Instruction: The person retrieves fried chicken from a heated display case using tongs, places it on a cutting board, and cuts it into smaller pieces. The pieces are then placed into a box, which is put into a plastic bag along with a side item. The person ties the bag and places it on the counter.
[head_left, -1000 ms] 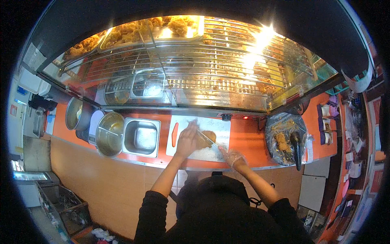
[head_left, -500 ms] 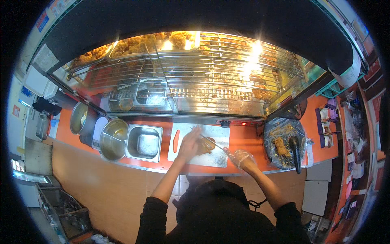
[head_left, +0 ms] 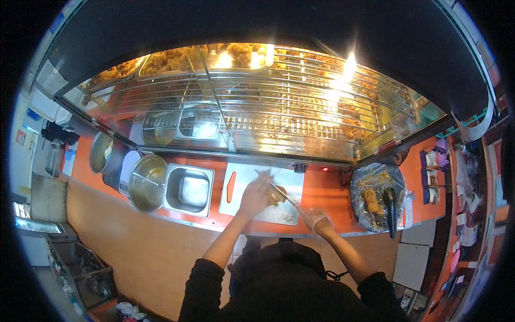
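Observation:
On the white cutting board (head_left: pixel 237 208) lies a flat piece of browned fried food (head_left: pixel 282 189). A long-bladed knife (head_left: pixel 290 200) slants across it. My right hand (head_left: pixel 317 219), in a clear plastic glove, is closed round the knife's handle at the board's right edge. Over the blade's far end and the left side of the food rests my left hand (head_left: pixel 256 195), its fingers stretched forward and blurred at the tips. What lies under those fingers is hidden.
Left of the board sit an empty steel pan (head_left: pixel 187 189) and a round metal pot (head_left: pixel 147 182). At right, a plastic-lined container (head_left: pixel 380 185) holds fried pieces and a black-handled utensil (head_left: pixel 393 206). A lit glass display case (head_left: pixel 289 102) stands behind the orange counter (head_left: pixel 327 196).
My right hand has shifted slightly down and left with the knife, whose blade now shows broader. My left hand has moved a little right. The whole view has shifted slightly.

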`<state>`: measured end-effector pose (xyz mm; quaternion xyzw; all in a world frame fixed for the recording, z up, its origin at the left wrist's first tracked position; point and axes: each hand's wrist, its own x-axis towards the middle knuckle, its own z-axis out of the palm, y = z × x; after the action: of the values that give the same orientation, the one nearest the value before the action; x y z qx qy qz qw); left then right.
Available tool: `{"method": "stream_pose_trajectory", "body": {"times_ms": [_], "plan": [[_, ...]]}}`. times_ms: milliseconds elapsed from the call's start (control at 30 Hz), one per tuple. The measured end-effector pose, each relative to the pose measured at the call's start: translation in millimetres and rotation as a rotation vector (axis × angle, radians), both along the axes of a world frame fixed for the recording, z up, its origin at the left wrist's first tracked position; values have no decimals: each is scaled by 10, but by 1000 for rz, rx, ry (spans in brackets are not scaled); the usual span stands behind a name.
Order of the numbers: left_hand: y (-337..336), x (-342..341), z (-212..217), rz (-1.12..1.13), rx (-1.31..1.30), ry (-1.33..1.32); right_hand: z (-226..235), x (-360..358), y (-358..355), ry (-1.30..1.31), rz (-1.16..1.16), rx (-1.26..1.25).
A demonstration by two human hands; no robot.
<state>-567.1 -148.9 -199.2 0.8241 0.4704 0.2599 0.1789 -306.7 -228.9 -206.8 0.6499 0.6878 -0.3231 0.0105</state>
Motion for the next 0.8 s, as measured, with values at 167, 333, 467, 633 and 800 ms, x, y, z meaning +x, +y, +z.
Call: {"method": "stream_pose_trajectory", "body": {"times_ms": [167, 333, 467, 633, 800], "plan": [[44, -49, -108, 35, 13, 36, 249, -43, 183, 33, -30, -132], [-2, 68, -82, 9, -119, -11, 152, 2, 164, 4, -238, -282], [134, 104, -153, -32, -121, 89, -136, 193, 136, 315, -340, -420], [-169, -39, 77, 44, -60, -6, 103, 208, 85, 295, -278, -550], [-723, -417, 162, 267, -50, -90, 192, 563, 16, -168, 82, -111]]}}
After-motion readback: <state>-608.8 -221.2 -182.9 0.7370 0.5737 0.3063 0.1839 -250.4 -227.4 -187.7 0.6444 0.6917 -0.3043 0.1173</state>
